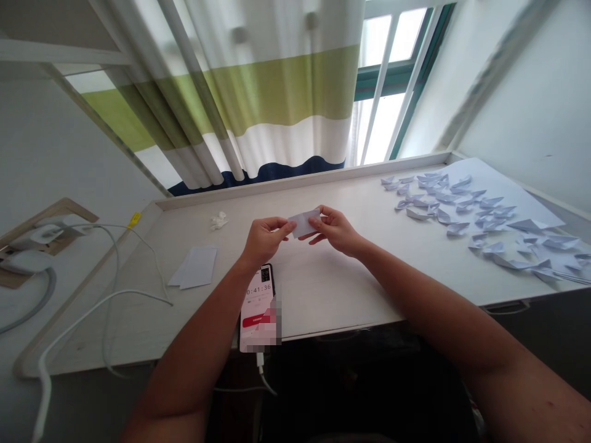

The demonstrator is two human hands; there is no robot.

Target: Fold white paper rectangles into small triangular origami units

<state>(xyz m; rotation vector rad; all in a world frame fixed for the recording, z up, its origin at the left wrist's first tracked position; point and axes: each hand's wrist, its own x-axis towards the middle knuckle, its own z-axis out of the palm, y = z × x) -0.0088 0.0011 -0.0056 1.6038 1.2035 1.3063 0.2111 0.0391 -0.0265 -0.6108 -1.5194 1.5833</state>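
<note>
A small white piece of paper (pixel 303 224) is held up over the middle of the desk, between both hands. My left hand (pixel 264 239) pinches its left end between thumb and fingers. At the right end, my right hand (pixel 336 230) grips it with the thumb on the near face and the fingers behind. Whether the paper has a fold in it I cannot tell. Below my left hand lies a phone (pixel 258 307) showing a running time, partly covered by my left forearm. Left of it rests a small stack of white paper sheets (pixel 196 267).
Many folded paper boats (pixel 446 195) spread over the desk's right side, some on large white sheets (pixel 496 184). A crumpled tissue (pixel 219 220) lies at the back left. White cables (pixel 111 298) cross the left edge near a power strip (pixel 32 243). A curtain (pixel 277 92) hangs behind.
</note>
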